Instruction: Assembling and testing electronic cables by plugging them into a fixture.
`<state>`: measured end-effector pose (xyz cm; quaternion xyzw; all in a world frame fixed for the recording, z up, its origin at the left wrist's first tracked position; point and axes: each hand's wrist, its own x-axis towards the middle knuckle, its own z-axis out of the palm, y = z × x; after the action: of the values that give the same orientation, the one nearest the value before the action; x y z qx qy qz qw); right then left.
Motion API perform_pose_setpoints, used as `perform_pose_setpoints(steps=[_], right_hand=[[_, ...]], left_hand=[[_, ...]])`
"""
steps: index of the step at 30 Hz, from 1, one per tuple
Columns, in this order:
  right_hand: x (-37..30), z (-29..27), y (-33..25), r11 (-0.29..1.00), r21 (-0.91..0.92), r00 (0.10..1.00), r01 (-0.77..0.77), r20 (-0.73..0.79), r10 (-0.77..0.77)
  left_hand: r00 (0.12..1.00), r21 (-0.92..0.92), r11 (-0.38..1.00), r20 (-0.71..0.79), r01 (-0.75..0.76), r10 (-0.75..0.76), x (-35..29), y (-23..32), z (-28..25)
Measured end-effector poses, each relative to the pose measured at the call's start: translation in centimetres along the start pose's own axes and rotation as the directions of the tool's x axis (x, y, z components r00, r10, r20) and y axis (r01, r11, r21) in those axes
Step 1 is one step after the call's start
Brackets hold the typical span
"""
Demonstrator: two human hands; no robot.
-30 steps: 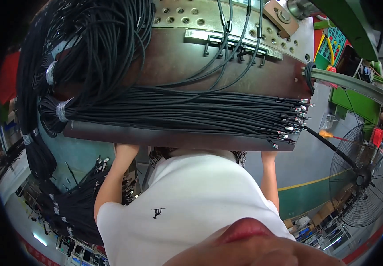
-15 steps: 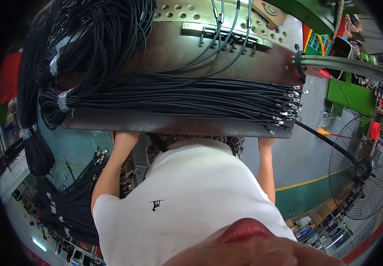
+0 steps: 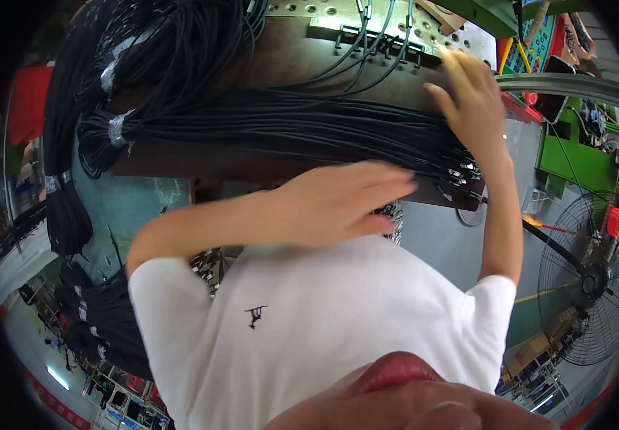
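Observation:
Stretched to the right across my body, my left hand is slightly blurred, its fingers extended and nothing seen in them. It is just in front of a long bundle of black cables lying on a brown board. Silvery tape binds the bundle's left end; small metal connectors tip the right end. My right hand, fingers apart, is above the board's far right, close to a dark slotted fixture. Several cables run up through that fixture. Whether the right fingers touch anything is unclear.
A perforated metal plate lies at the back. More looped black cables are piled at the far left, and a tied bundle hangs off the left edge. On the right are a curved metal bar, green machinery and a fan.
Both hands have come up from the board's front edge. The left has swung right, in front of the cables; the right has reached far, beside the fixture. The view has shifted slightly.

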<state>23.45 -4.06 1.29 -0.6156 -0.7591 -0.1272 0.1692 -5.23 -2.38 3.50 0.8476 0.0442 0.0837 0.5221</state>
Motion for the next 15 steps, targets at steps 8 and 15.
perform_pose_setpoints(steps=[8,15], right_hand=[[3.0,3.5,-0.2,0.995,0.071,0.997,0.076,0.028,-0.079],[2.5,2.3,2.7,0.851,0.197,0.872,-0.487,0.157,0.463]], left_hand=[[0.900,0.771,0.468,-0.404,0.431,-0.164,-0.6,-4.5,-2.0],[0.948,0.653,0.714,-0.314,0.253,-0.049,0.0,-4.8,-6.6]])
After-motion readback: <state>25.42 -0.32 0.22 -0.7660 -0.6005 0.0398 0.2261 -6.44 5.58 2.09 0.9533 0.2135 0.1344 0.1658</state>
